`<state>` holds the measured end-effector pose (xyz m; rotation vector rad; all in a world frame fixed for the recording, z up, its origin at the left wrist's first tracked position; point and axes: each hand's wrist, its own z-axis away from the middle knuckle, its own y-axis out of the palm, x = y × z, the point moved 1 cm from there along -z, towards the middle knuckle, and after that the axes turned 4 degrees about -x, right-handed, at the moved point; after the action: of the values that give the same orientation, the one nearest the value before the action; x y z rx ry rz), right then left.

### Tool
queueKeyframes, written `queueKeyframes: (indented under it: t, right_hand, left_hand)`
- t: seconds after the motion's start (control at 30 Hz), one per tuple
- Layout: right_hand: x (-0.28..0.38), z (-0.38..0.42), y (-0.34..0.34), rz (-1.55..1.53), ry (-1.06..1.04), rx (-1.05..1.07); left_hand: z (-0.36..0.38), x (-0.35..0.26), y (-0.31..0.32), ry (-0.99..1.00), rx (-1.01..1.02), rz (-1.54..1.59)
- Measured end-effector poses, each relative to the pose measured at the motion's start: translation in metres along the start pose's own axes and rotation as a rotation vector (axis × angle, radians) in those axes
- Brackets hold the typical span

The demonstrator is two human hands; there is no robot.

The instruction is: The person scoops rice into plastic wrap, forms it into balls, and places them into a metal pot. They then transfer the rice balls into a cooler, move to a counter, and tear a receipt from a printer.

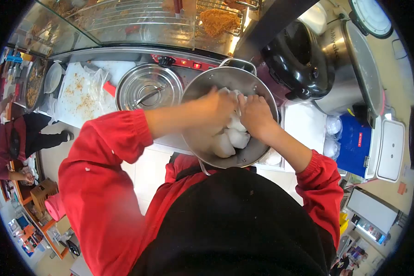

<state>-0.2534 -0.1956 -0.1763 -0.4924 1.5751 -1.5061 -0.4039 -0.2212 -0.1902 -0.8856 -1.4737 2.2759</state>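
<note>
A large steel pot [197,146] with side handles stands in front of me, and both my hands are inside its rim. Several white, rounded lumps [237,138] lie in it; their exact kind does not show. My left hand [223,106] is over the pot's middle, smeared by motion, so its fingers cannot be made out. Beside it, my right hand [256,115] has its fingers bent down around a white lump at the pile's far side. Part of the pile is hidden beneath both hands.
A round steel lid [148,87] lies left of the pot, near a crumb-strewn white board [80,94]. Behind is a glass display case [142,23] with fried food. A black-lidded cooker [303,64] and blue box [354,142] stand right. Another person [20,138] is far left.
</note>
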Motion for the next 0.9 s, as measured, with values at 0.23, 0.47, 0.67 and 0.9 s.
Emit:
queueKeyframes:
  t: [0.23,0.47,0.67,0.9]
  right_hand:
    - [0.004,-0.004,-0.008,-0.087,0.097,0.146]
    - [0.001,-0.020,-0.002,-0.158,0.028,0.213]
    - [-0.021,-0.024,-0.022,-0.299,-0.122,0.358]
    - [-0.006,-0.016,-0.023,-0.268,-0.009,0.190]
  left_hand:
    - [-0.018,0.007,0.008,-0.056,0.046,-0.209]
    - [-0.005,-0.040,0.033,-0.179,-0.164,-0.629]
    - [0.009,-0.057,0.023,-0.088,-0.079,0.057]
    - [0.005,-0.062,0.022,-0.105,-0.010,0.157]
